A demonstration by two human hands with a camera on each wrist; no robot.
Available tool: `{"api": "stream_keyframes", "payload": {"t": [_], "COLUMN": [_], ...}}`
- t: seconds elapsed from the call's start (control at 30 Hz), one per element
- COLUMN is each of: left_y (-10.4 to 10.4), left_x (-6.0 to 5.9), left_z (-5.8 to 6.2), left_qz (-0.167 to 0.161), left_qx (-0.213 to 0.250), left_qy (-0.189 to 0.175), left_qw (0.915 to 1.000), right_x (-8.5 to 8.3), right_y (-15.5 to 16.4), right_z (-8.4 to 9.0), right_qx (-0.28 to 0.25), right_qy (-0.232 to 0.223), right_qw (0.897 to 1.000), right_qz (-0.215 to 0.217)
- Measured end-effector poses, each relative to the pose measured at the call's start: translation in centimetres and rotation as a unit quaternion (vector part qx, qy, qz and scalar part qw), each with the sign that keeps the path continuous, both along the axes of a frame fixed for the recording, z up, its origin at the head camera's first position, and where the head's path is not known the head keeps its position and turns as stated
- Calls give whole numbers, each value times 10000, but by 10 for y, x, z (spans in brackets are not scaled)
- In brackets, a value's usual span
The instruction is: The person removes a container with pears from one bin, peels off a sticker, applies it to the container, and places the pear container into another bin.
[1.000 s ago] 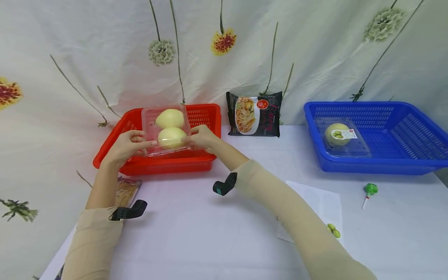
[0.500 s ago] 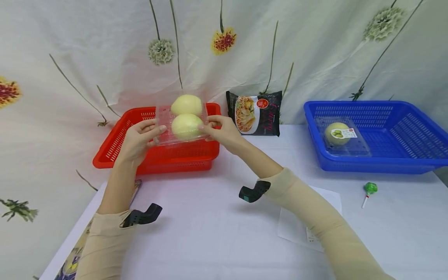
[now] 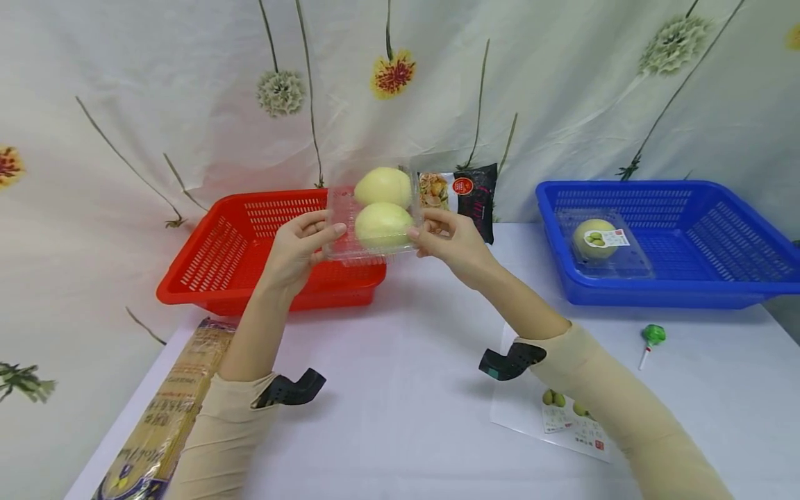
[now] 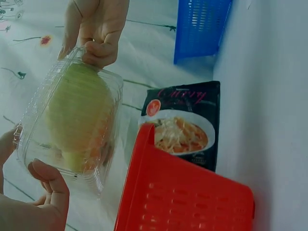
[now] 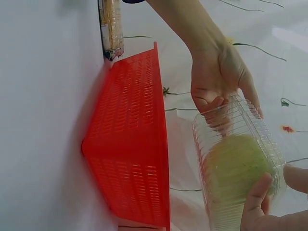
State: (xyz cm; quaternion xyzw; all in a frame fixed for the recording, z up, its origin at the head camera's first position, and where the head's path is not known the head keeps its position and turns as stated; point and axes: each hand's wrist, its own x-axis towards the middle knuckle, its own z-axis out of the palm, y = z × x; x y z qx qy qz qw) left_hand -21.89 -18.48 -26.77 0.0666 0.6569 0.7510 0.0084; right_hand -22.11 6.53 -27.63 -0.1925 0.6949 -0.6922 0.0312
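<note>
A clear plastic clamshell box [image 3: 340, 198] with two pale yellow-green fruits [image 3: 384, 223] inside is held in the air at the right end of the red basket [image 3: 212, 264]. My left hand [image 3: 298, 244] pinches its left edge, thumb in front. At the opposite edge my right hand [image 3: 459, 244] pinches it in the same way. Both wrist views show the box [image 4: 79, 115] from the side, clear of the basket. Part of the black noodle packet [image 3: 478, 198] is hidden behind the box.
On the right stands a blue basket [image 3: 675, 292] holding a boxed fruit with a label [image 3: 596, 239]. A green lollipop [image 3: 653, 336] lies before it. A sheet of fruit stickers [image 3: 525, 410] is partly under the right arm. A long noodle bag [image 3: 169, 410] lies at the left edge.
Both hands have lifted the clamshell box from over the red basket and carried it right, in front of the noodle packet. More of the long bag and the sticker sheet now shows.
</note>
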Motion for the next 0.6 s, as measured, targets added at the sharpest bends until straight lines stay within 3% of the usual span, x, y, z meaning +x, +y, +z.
{"api": "stream_keyframes", "payload": {"t": [0.17, 0.43, 0.6], "left_y": [20, 50, 67], "left_x": [0, 4, 9], "left_z": [-6, -19, -30], "left_qz": [-158, -416, -742], "left_qx": [-172, -955, -1556], "left_qy": [-17, 133, 221], "left_qw": [9997, 9945, 9848], "right_x": [9, 21, 28], "right_y": [19, 51, 73], "right_z": [-5, -22, -34], "right_qx": [-50, 76, 239], "right_qy": [35, -10, 10], "right_qw": [9998, 9989, 9983], "right_qz": [-194, -455, -529]}}
